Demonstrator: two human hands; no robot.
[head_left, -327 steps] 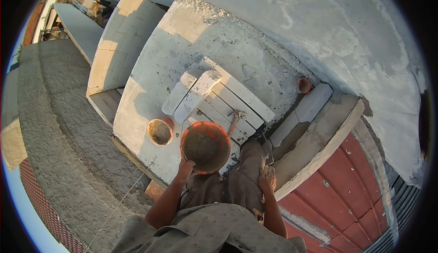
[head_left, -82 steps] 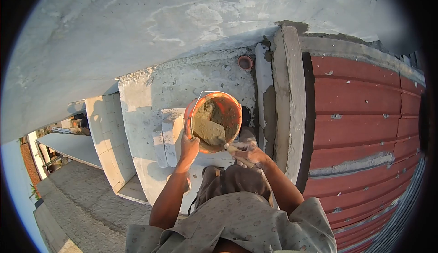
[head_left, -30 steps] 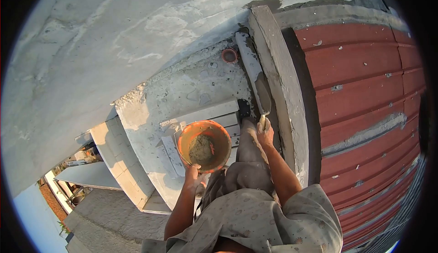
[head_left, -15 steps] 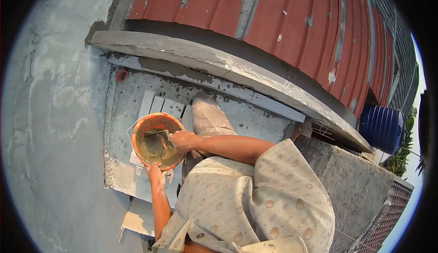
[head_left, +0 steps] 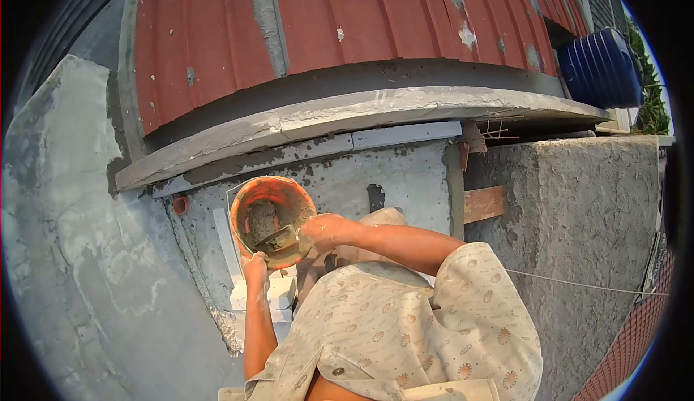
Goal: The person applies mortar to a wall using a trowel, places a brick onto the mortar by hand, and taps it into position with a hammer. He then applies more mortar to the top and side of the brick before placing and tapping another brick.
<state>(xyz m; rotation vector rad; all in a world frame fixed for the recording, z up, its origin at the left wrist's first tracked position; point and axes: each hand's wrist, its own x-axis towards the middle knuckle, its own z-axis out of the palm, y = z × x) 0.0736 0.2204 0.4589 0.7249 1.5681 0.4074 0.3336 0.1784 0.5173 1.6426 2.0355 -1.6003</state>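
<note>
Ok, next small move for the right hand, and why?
Probably scoop up some mortar: the right hand has the trowel down inside the bucket, mortar lies there, and the left hand holds the bucket.

The orange bucket (head_left: 295, 200), stained inside, is left of the middle with its mouth upward. It contains grey-brown mortar (head_left: 260, 217); the trowel (head_left: 280, 239) has its smeared blade inside, near right.
</note>
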